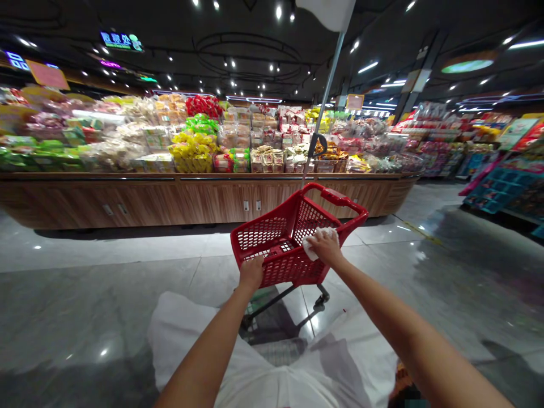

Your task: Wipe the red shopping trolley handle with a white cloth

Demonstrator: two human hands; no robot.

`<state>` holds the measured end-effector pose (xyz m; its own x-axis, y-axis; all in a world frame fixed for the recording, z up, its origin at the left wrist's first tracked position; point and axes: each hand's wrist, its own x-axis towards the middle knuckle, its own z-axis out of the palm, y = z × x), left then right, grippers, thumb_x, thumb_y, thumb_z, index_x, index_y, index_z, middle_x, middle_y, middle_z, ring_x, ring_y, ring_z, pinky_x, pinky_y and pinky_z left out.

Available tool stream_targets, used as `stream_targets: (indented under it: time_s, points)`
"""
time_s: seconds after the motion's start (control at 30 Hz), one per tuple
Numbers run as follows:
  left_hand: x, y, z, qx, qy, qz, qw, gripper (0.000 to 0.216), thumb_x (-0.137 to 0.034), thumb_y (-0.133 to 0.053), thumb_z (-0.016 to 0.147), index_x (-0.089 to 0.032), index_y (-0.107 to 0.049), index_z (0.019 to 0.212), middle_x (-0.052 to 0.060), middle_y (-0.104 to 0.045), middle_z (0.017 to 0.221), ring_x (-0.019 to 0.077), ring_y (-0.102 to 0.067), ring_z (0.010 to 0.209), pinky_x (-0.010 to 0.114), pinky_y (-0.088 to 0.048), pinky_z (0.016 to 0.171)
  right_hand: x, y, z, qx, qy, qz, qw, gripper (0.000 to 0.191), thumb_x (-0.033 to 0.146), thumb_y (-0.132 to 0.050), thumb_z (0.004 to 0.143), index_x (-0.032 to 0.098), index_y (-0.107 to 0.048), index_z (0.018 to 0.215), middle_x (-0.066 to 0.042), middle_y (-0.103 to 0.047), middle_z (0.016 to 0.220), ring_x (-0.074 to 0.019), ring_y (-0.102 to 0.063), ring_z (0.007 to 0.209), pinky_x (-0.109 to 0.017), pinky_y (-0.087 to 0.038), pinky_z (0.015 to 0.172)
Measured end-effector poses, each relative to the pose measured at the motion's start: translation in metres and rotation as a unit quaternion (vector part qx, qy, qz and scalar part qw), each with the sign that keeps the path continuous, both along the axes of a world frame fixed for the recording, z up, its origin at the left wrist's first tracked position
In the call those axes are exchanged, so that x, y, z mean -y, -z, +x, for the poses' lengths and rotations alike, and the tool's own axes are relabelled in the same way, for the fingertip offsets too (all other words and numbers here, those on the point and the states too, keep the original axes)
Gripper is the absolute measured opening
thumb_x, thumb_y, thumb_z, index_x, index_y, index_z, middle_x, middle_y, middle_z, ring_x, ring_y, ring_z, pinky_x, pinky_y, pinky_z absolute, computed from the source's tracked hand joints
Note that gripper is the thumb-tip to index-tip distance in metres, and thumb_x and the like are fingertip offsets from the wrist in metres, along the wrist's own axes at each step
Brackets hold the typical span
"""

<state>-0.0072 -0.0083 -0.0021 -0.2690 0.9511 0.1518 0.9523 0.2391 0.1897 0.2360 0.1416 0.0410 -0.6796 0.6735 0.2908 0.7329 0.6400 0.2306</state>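
In front of me stands a small red shopping cart with a perforated plastic basket, its handle at the far right. My left hand grips the basket's near rim by its left corner, the fingers curled over the edge. Farther right along the same rim, my right hand presses a crumpled white cloth against the cart, its fingers closed on it. A pole with a white flag rises behind the cart handle. The basket holds nothing that I can make out.
Behind the cart runs a long wooden display counter heaped with packaged snacks. Shelves of goods stand at the right. Grey shiny floor lies around the cart, and its dark caster wheel shows below the basket.
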Motion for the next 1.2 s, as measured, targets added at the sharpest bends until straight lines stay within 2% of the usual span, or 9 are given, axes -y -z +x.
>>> stream_targets:
  time_s: [0.17,0.27,0.4,0.57,0.73,0.83,0.93,1.03,1.2]
  points:
    - [-0.002,0.000,0.006,-0.008,-0.003,-0.011,1.000,0.028,-0.018,-0.040,0.092,-0.016,-0.058,0.113,0.009,-0.067,0.108,0.0232,-0.061,0.103,0.034,-0.042,0.087,0.061,0.032,-0.084,-0.037,-0.058,-0.074,0.995,0.036,0.033,-0.037,0.095,0.033,-0.050,0.129,-0.010,-0.052,0.127,-0.0300,-0.039,0.117,-0.055,-0.016,0.102]
    - [0.000,-0.002,0.002,-0.004,0.013,-0.018,1.000,0.029,-0.015,-0.039,0.092,-0.018,-0.058,0.113,0.009,-0.066,0.112,0.0218,-0.060,0.104,0.034,-0.041,0.089,0.075,0.036,-0.103,-0.044,-0.079,-0.081,0.993,0.039,0.031,-0.033,0.096,0.034,-0.046,0.133,-0.010,-0.050,0.129,-0.0290,-0.039,0.117,-0.053,-0.018,0.101]
    - [0.003,-0.004,-0.007,0.004,0.023,-0.029,0.999,0.027,-0.020,-0.039,0.093,-0.019,-0.058,0.112,0.008,-0.066,0.112,0.0217,-0.061,0.102,0.032,-0.042,0.086,0.045,0.014,-0.068,0.012,-0.117,-0.075,0.990,0.039,0.030,-0.034,0.097,0.035,-0.046,0.133,-0.010,-0.054,0.121,-0.0258,-0.046,0.107,-0.047,-0.025,0.097]
    - [0.003,-0.005,-0.004,0.030,0.002,-0.020,0.999,0.029,-0.022,-0.035,0.094,-0.018,-0.059,0.110,0.008,-0.067,0.109,0.0212,-0.061,0.099,0.032,-0.042,0.085,0.007,-0.005,-0.014,0.028,-0.035,-0.038,0.998,0.035,0.031,-0.039,0.095,0.031,-0.054,0.127,-0.012,-0.055,0.120,-0.0280,-0.045,0.108,-0.050,-0.021,0.099]
    - [-0.005,-0.001,0.010,0.021,-0.008,-0.029,0.999,0.031,-0.017,-0.033,0.094,-0.017,-0.058,0.112,0.009,-0.067,0.107,0.0218,-0.062,0.100,0.033,-0.043,0.087,0.047,0.014,-0.058,-0.003,-0.029,-0.062,0.998,0.038,0.040,-0.042,0.094,0.033,-0.050,0.130,-0.010,-0.052,0.126,-0.0303,-0.039,0.117,-0.053,-0.016,0.102]
    - [-0.008,0.003,0.014,0.005,0.002,-0.026,1.000,0.035,-0.013,-0.030,0.094,-0.016,-0.055,0.118,0.011,-0.065,0.113,0.0224,-0.061,0.102,0.035,-0.043,0.088,0.075,0.029,-0.096,-0.017,-0.042,-0.084,0.995,0.037,0.033,-0.036,0.095,0.030,-0.050,0.129,-0.011,-0.051,0.127,-0.0293,-0.038,0.118,-0.053,-0.016,0.102]
    - [-0.005,0.003,0.014,0.002,0.027,-0.027,0.999,0.036,-0.012,-0.031,0.093,-0.018,-0.053,0.121,0.009,-0.064,0.117,0.0213,-0.061,0.104,0.034,-0.044,0.090,0.078,0.029,-0.102,-0.007,-0.079,-0.089,0.993,0.037,0.028,-0.032,0.096,0.028,-0.051,0.127,-0.011,-0.052,0.124,-0.0277,-0.041,0.113,-0.050,-0.022,0.099]
    - [-0.001,-0.003,0.006,0.021,0.069,-0.050,0.996,0.032,-0.020,-0.042,0.092,-0.020,-0.053,0.123,0.008,-0.064,0.119,0.0216,-0.061,0.106,0.032,-0.045,0.088,0.054,0.018,-0.074,0.023,-0.119,-0.083,0.989,0.034,0.030,-0.035,0.096,0.029,-0.053,0.124,-0.010,-0.055,0.118,-0.0260,-0.044,0.107,-0.045,-0.028,0.094]
    - [0.004,-0.018,-0.030,-0.007,0.172,-0.058,0.983,0.044,-0.043,-0.069,0.076,-0.023,-0.061,0.114,0.007,-0.067,0.113,0.0237,-0.059,0.108,0.034,-0.038,0.101,0.010,0.003,-0.010,0.019,-0.066,-0.053,0.996,0.035,0.029,-0.042,0.094,0.031,-0.053,0.127,-0.011,-0.053,0.122,-0.0281,-0.042,0.111,-0.048,-0.024,0.097]
